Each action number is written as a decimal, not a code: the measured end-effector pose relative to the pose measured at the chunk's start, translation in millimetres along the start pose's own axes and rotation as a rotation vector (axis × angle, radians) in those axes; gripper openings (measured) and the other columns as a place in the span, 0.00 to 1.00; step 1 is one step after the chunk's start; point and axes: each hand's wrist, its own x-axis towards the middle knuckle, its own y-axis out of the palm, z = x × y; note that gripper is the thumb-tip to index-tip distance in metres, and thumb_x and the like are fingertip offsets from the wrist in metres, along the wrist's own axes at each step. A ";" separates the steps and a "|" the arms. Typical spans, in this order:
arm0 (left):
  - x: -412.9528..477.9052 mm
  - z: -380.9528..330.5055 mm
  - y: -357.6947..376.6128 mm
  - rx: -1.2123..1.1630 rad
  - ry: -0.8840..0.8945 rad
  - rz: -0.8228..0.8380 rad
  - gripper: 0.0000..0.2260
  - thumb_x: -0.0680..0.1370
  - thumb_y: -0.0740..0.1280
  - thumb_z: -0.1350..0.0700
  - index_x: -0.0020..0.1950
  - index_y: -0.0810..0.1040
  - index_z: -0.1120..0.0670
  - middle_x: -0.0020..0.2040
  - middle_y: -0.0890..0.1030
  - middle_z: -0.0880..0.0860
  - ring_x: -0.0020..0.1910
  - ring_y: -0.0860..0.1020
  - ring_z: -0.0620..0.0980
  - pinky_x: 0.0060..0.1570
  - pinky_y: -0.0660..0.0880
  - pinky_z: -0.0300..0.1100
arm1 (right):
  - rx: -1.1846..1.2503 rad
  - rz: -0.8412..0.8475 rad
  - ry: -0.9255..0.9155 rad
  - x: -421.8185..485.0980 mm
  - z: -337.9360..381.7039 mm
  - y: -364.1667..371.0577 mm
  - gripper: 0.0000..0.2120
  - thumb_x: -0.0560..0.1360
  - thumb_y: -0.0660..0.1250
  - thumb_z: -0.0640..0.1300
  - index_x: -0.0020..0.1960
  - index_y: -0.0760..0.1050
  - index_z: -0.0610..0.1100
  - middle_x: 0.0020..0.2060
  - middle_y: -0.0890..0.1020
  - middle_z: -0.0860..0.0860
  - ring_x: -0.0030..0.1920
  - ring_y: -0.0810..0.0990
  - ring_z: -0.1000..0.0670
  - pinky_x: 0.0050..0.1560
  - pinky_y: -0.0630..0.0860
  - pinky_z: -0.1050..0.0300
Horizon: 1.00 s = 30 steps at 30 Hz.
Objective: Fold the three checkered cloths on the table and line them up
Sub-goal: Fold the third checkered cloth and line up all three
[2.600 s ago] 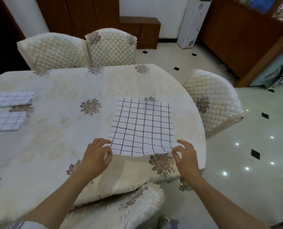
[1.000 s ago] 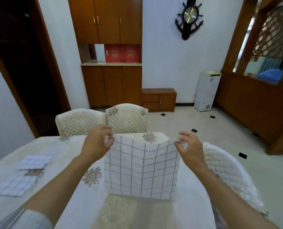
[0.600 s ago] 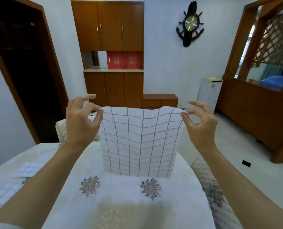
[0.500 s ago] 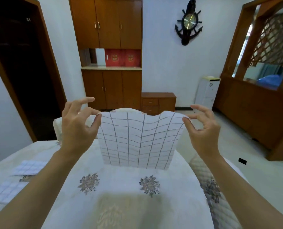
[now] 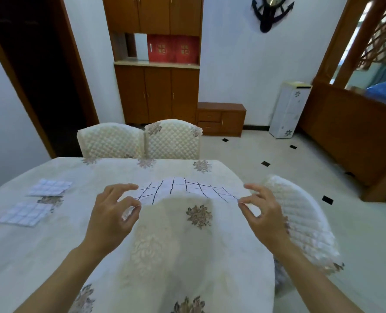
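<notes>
A white cloth with a black grid (image 5: 183, 188) billows low over the middle of the table (image 5: 187, 267), its near edge arched up. My left hand (image 5: 114, 213) pinches its near left corner between thumb and finger. My right hand (image 5: 263, 211) pinches the near right corner the same way. Two folded checkered cloths lie at the table's left: one farther back (image 5: 49, 188), one nearer (image 5: 26, 213), one behind the other with a small gap.
The table carries a cream floral tablecloth. Two quilted chairs (image 5: 140, 141) stand at the far side and one (image 5: 300, 218) at the right edge. Wooden cabinets (image 5: 158, 91) line the back wall, with tiled floor to the right.
The cloth was lifted off the table and held upright in front of me. Now my hands have swung it down and forward, so it floats almost flat above the table.
</notes>
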 end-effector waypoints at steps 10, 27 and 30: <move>-106.3 -54.6 23.1 0.013 -0.096 0.270 0.10 0.75 0.62 0.46 0.40 0.80 0.47 0.58 0.78 0.44 0.58 0.74 0.50 0.48 0.73 0.50 | 0.084 0.261 0.009 -80.6 -54.3 -39.0 0.05 0.72 0.73 0.40 0.43 0.81 0.49 0.60 0.76 0.53 0.62 0.75 0.50 0.58 0.74 0.50; -127.2 -59.5 58.4 -0.149 -0.342 0.413 0.04 0.74 0.68 0.47 0.39 0.76 0.40 0.58 0.78 0.40 0.60 0.71 0.44 0.54 0.69 0.43 | 0.179 0.419 0.247 -88.2 -97.8 -22.4 0.06 0.72 0.73 0.46 0.38 0.79 0.52 0.58 0.79 0.58 0.60 0.76 0.56 0.59 0.70 0.58; -111.7 -37.2 78.2 -0.143 -0.425 0.439 0.11 0.73 0.75 0.55 0.38 0.76 0.40 0.56 0.78 0.40 0.59 0.71 0.45 0.53 0.69 0.44 | 0.182 0.486 0.323 -70.5 -106.2 2.0 0.08 0.72 0.74 0.45 0.37 0.78 0.53 0.57 0.78 0.58 0.60 0.76 0.56 0.59 0.69 0.58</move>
